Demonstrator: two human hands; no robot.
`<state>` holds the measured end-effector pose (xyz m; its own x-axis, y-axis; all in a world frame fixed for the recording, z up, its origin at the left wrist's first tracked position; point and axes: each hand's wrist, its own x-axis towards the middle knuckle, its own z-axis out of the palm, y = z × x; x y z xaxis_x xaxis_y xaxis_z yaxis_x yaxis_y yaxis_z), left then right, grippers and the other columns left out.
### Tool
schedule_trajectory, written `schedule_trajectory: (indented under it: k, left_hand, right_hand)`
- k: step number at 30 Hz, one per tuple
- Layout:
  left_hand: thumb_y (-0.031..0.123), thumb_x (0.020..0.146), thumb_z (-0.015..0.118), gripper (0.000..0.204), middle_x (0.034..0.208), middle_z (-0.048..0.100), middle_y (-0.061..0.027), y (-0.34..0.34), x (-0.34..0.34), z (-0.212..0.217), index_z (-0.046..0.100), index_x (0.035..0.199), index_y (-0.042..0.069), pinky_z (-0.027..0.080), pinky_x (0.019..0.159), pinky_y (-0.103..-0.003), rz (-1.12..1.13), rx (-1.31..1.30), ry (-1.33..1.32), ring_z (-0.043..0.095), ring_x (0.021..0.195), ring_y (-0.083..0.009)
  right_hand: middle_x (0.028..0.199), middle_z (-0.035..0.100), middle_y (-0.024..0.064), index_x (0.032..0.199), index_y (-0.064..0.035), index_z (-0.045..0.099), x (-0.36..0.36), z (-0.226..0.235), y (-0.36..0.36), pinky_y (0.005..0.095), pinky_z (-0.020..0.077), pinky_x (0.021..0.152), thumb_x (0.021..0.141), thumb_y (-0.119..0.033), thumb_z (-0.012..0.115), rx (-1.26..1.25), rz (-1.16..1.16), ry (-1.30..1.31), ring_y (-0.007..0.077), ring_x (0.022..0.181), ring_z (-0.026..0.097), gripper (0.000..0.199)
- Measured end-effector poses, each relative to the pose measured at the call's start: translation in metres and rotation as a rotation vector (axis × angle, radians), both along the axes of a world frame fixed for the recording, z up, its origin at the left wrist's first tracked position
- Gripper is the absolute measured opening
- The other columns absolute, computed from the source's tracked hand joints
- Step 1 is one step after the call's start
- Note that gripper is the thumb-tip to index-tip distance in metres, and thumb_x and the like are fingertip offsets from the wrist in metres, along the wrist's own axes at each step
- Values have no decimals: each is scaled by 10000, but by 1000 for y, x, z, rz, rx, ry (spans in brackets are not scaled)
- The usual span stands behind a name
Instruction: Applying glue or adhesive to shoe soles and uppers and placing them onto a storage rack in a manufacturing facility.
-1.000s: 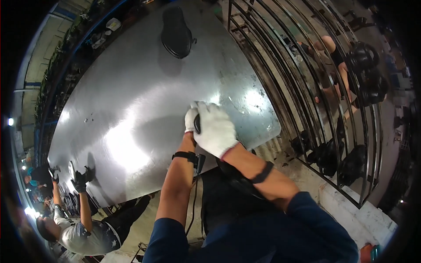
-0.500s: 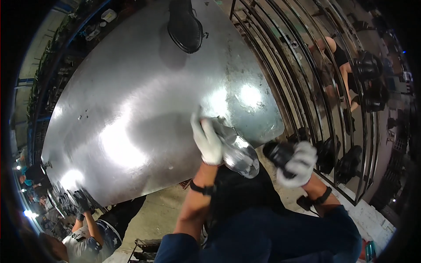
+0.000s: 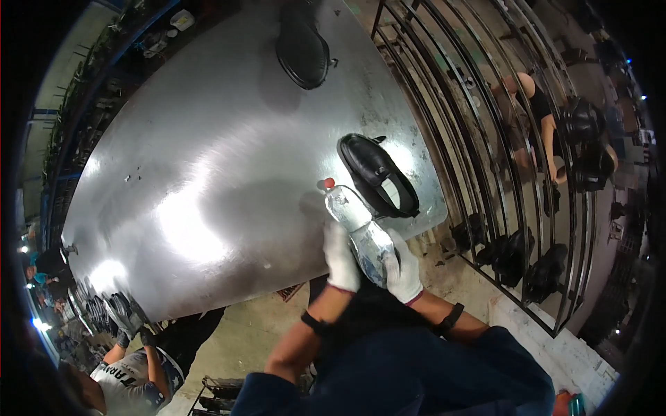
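Between my hands is a silver, foot-shaped metal shoe last (image 3: 361, 220) with a red knob (image 3: 329, 183) at its far end, held over the table's near edge. My right hand (image 3: 404, 272), in a white glove, is closed round its near end. Along its left side lies my left hand (image 3: 342, 260), also gloved; its fingers are blurred and partly hidden, so their grip is unclear. Just beyond the last, a black shoe (image 3: 368, 161) rests on the shiny metal table (image 3: 236, 152), its opening toward me. Another black shoe (image 3: 303, 52) lies at the far edge, sole showing.
A dark metal rack (image 3: 479, 139) with several black shoes (image 3: 510, 256) on it runs along the right. Behind its bars is a person (image 3: 544, 114). At the lower left another person (image 3: 132, 371) in dark gloves handles things by the table's corner.
The black shoe from my right hand now lies on the table. My right hand has moved left onto the last, which has turned so its red knob shows.
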<state>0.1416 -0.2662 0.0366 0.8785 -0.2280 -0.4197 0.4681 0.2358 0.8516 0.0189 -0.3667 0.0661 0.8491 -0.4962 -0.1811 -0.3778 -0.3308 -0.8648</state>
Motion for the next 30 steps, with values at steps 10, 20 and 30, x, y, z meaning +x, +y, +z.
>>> schedule_trajectory:
  k: [10, 20, 30]
  left_hand:
    - [525, 980, 636, 539, 1285, 620, -78, 177, 176, 15, 592, 1360, 146, 529, 1010, -428, 658, -295, 135, 613, 1156, -240]
    - [73, 1015, 629, 535, 1359, 655, -173, 116, 138, -17, 470, 1517, -22, 562, 1008, -372, 204, 389, -202, 674, 1183, -258]
    - [118, 1017, 600, 306, 1155, 760, -200, 9, 213, -94, 683, 1267, -38, 566, 881, -364, -435, 226, 166, 738, 1060, -242]
  right_hand:
    - [1190, 694, 208, 1368, 5, 548, 290, -18, -59, 451, 554, 912, 979, -539, 662, 153, -244, -220, 344, 1096, 692, 678]
    - [896, 723, 128, 1141, 46, 667, 392, 14, -69, 405, 601, 571, 972, -308, 751, 893, -219, -178, 259, 678, 703, 401]
    - [1365, 659, 207, 1544, 86, 422, 75, 17, -38, 380, 455, 1135, 874, -360, 828, 603, 25, 131, 264, 1298, 614, 901]
